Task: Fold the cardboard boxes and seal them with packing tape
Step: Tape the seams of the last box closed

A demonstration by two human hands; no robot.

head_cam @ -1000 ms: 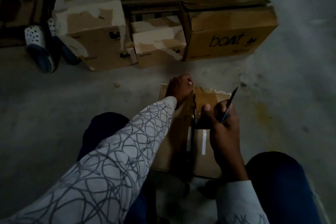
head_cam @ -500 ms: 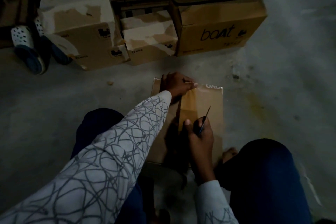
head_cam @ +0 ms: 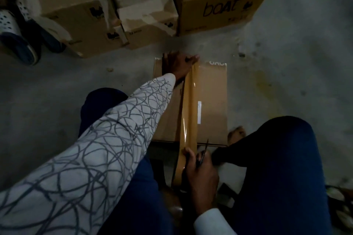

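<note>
Head view, box: the cardboard box (head_cam: pixel 212 101) is lying on the floor (head_cam: pixel 57 91) between the person's knees, well apart from the "boat" box (head_cam: pixel 225 2) and the torn boxes (head_cam: pixel 66 15) at the back.
Head view, long axis: the box is lying lengthwise away from the person, its far end pointing toward the "boat" box. The packing tape (head_cam: pixel 189 105) is running along this same axis over the middle of the top face, and its near end is hanging past the near edge.
Head view, left hand: the left hand (head_cam: pixel 178 63) is pressing the tape's far end against the far edge with straight, flat fingers, gripping nothing.
Head view, right hand: the right hand (head_cam: pixel 200 166) is pinching the free tape below the near edge, thumb on top and fingers curled. The same fingers are holding a thin dark tool (head_cam: pixel 204 150); whether it is a blade or a pen cannot be told in this light.
Risk 1: the strip is probably going to wrinkle or drift off the seam if the right hand is pulling sideways.
Risk 2: the far end is likely to lift if the left hand is easing off under tension.
Risk 3: the tool's tip, standing close to the tape and thumb, is threatening a crooked cut or a nick.
</note>
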